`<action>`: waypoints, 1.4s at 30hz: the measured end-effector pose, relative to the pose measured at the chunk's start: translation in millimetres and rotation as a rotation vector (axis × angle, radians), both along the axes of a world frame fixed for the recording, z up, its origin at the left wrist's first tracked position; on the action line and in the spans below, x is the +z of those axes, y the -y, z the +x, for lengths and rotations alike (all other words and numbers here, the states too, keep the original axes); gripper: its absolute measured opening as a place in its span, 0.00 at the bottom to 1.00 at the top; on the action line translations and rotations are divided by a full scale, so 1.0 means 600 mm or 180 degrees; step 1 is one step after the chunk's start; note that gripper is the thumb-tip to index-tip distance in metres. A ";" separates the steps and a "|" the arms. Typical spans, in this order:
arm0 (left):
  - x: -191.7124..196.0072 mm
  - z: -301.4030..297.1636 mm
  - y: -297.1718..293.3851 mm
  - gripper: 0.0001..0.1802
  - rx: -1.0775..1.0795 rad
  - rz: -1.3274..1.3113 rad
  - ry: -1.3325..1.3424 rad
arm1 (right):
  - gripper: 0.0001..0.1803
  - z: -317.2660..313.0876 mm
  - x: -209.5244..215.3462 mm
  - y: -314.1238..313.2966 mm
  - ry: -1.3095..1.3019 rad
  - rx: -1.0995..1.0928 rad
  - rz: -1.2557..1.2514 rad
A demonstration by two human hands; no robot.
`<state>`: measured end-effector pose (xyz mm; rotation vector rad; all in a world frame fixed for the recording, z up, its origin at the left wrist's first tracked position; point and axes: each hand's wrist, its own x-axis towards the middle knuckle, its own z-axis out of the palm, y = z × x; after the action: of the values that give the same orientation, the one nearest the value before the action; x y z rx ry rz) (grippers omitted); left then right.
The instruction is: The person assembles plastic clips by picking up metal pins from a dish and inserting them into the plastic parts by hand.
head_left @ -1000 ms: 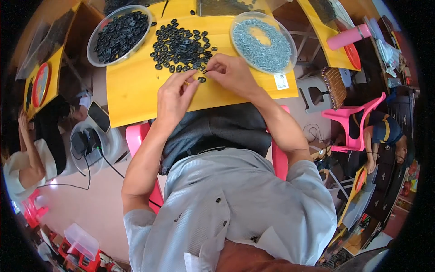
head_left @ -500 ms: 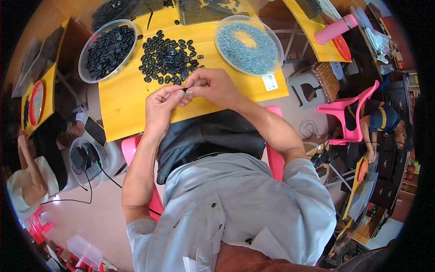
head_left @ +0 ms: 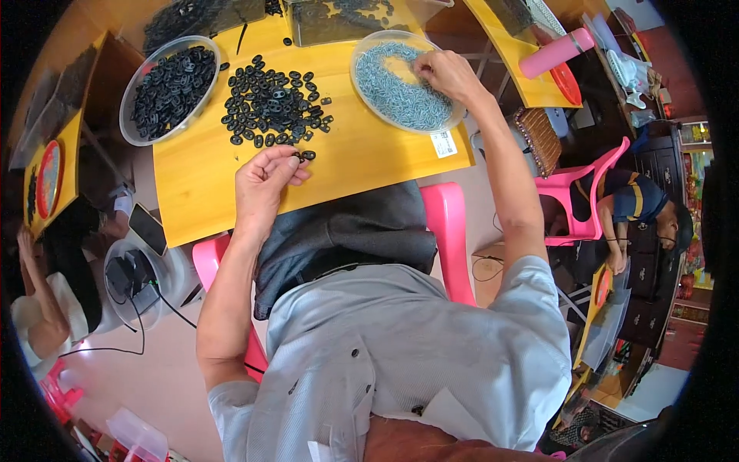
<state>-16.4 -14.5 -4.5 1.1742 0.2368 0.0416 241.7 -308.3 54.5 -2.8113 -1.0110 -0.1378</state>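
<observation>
My left hand [head_left: 262,181] is closed in a pinch over the near part of the yellow table. Between its thumb and fingers sits a small black oval piece with two holes [head_left: 308,155]. At the right, my right hand [head_left: 450,75] reaches into a round clear tub [head_left: 456,117] of small silvery screws or pins [head_left: 392,92]. Its fingertips are bunched together among them; whatever they grip is too small to make out. Beyond my left hand lies a loose pile of similar black oval pieces [head_left: 271,102].
A round clear tub [head_left: 127,127] full of black pieces [head_left: 173,88] stands at the left of the yellow table [head_left: 208,192]. A transparent bin [head_left: 339,27] is at the back. Pink chair arms [head_left: 448,231] flank me. Other people sit at tables left and right; a pink bottle [head_left: 556,52] lies at far right.
My right hand has left my left hand and moved right and away into the tub of silvery pieces. My left hand keeps hold of the black oval piece, now more exposed.
</observation>
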 end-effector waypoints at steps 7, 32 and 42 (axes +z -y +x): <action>0.000 -0.001 0.002 0.09 0.0012 0.0102 0.0023 | 0.07 0.009 -0.014 0.005 0.0281 0.0804 -0.0218; -0.012 -0.001 0.022 0.11 0.0654 0.0488 0.0288 | 0.03 -0.214 0.010 -0.200 -0.0176 0.1863 0.0916; -0.012 -0.006 0.020 0.11 0.0636 0.0701 0.0269 | 0.04 -0.231 -0.031 -0.221 -0.0392 0.1763 0.1180</action>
<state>-20.0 -26.7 -11.5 1.3610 0.2792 0.2985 103.1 -175.6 35.6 -2.1016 -1.5047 -0.0739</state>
